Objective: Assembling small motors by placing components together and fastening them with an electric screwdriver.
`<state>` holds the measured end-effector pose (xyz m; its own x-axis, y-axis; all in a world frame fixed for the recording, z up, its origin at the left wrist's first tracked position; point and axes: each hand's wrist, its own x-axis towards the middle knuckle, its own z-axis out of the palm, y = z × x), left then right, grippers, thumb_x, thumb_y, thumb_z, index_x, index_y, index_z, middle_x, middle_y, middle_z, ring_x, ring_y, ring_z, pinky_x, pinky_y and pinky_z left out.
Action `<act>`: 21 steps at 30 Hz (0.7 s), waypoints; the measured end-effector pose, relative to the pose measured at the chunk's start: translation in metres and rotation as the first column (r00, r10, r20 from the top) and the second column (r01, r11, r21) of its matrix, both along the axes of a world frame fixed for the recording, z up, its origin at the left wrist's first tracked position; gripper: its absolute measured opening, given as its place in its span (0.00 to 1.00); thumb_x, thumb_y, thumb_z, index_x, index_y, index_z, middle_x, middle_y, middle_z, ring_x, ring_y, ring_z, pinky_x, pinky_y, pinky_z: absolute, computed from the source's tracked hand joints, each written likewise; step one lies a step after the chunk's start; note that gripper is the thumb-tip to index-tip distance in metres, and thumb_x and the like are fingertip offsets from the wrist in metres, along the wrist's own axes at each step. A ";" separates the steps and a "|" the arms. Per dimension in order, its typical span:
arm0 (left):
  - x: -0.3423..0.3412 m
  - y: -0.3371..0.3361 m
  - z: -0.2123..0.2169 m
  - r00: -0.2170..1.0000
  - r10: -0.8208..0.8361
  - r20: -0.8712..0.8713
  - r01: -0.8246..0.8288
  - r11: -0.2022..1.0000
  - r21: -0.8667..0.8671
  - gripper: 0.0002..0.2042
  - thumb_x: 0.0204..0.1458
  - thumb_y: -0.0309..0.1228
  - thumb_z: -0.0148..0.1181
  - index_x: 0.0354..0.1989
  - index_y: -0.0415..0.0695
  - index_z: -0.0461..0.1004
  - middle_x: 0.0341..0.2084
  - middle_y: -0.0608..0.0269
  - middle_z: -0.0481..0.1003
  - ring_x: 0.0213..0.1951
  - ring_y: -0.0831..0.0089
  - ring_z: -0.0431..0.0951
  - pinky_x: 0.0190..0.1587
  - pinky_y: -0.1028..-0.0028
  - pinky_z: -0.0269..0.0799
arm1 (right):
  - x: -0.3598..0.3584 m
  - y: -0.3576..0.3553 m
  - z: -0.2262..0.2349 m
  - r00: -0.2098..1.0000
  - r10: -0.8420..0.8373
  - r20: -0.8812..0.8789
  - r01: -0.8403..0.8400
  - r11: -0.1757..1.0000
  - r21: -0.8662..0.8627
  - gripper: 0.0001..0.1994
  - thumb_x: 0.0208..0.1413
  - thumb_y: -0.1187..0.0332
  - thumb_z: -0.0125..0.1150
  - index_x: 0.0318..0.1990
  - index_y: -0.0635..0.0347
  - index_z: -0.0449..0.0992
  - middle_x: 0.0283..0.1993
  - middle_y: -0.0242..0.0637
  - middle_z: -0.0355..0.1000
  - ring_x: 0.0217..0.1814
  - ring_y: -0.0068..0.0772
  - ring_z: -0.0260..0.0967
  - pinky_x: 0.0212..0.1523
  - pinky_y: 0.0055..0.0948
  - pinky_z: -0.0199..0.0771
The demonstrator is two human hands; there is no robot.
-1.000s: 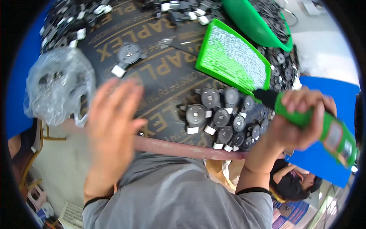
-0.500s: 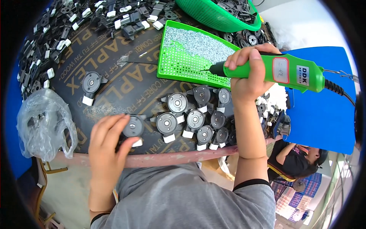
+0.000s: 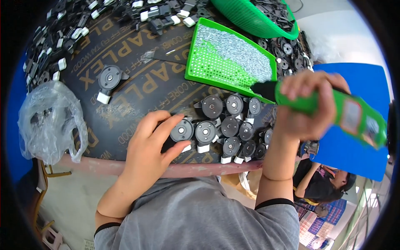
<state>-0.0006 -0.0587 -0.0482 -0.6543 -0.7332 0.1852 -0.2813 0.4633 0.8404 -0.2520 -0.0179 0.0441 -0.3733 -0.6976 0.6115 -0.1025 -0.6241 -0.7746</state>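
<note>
My left hand (image 3: 156, 139) curls its thumb and fingers around a round black plastic part (image 3: 181, 130) with a white tab, low over the table. That part sits at the left end of a cluster of similar round parts (image 3: 206, 132), close beside its neighbour. My right hand (image 3: 310, 102) is wrapped around a green electric screwdriver (image 3: 354, 114), blurred by motion. The screwdriver's dark nose points left, over the near right corner of a green perforated tray (image 3: 193, 50). Small silvery screws (image 3: 237, 46) fill the tray's far side. Whether a screw sits on the bit cannot be made out.
One more round part (image 3: 110, 78) lies apart at the left, near a clear plastic bag (image 3: 52, 121). Black parts with white tabs (image 3: 154, 18) heap along the far edge. A green basket (image 3: 250, 21) stands behind the tray. Another person (image 3: 318, 181) sits beyond the right side.
My left hand has carried the round part rightward to the cluster. My right hand has swung the screwdriver right and nearer, its tip shifting to the tray's near corner. The view has shifted slightly.
</note>
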 end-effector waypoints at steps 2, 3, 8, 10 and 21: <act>-0.004 -0.003 0.001 1.000 -0.016 -0.025 0.016 1.000 -0.010 0.26 0.40 0.30 0.75 0.51 0.41 0.77 0.46 0.56 0.74 0.47 0.57 0.75 0.49 0.65 0.72 | 0.030 0.020 0.029 0.996 0.063 -0.063 -0.059 0.996 0.063 0.12 0.65 0.66 0.42 0.52 0.56 0.68 0.29 0.35 0.62 0.24 0.29 0.59 0.26 0.32 0.67; -0.003 -0.004 -0.001 0.999 -0.021 -0.044 0.020 0.999 -0.025 0.25 0.40 0.30 0.75 0.50 0.41 0.77 0.46 0.56 0.75 0.47 0.56 0.75 0.50 0.64 0.72 | 0.041 0.024 0.034 0.980 0.132 -0.147 -0.116 0.987 0.107 0.12 0.66 0.66 0.42 0.52 0.57 0.67 0.29 0.35 0.62 0.24 0.30 0.60 0.26 0.31 0.68; -0.001 -0.004 0.000 1.000 -0.007 -0.015 0.008 0.999 0.039 0.26 0.39 0.29 0.75 0.51 0.42 0.76 0.46 0.56 0.75 0.49 0.55 0.75 0.51 0.62 0.71 | 0.071 0.026 0.019 0.917 0.309 -0.252 -0.263 0.944 0.200 0.12 0.65 0.69 0.52 0.51 0.56 0.58 0.28 0.39 0.66 0.23 0.32 0.67 0.23 0.33 0.75; 0.002 -0.003 -0.005 0.999 -0.004 -0.044 0.006 0.999 0.040 0.27 0.38 0.28 0.75 0.51 0.43 0.76 0.47 0.56 0.75 0.49 0.54 0.74 0.52 0.62 0.71 | 0.073 0.018 0.006 0.895 0.379 -0.233 -0.347 0.923 0.168 0.13 0.64 0.70 0.54 0.50 0.56 0.58 0.28 0.40 0.67 0.21 0.32 0.68 0.22 0.32 0.76; 0.000 -0.006 -0.001 0.997 -0.041 -0.068 0.043 0.999 0.020 0.25 0.42 0.28 0.73 0.51 0.42 0.75 0.45 0.55 0.73 0.46 0.54 0.74 0.47 0.62 0.72 | 0.059 -0.003 0.019 0.755 0.548 -0.359 -0.416 0.825 0.384 0.14 0.62 0.67 0.61 0.45 0.58 0.59 0.26 0.39 0.67 0.22 0.32 0.65 0.24 0.36 0.73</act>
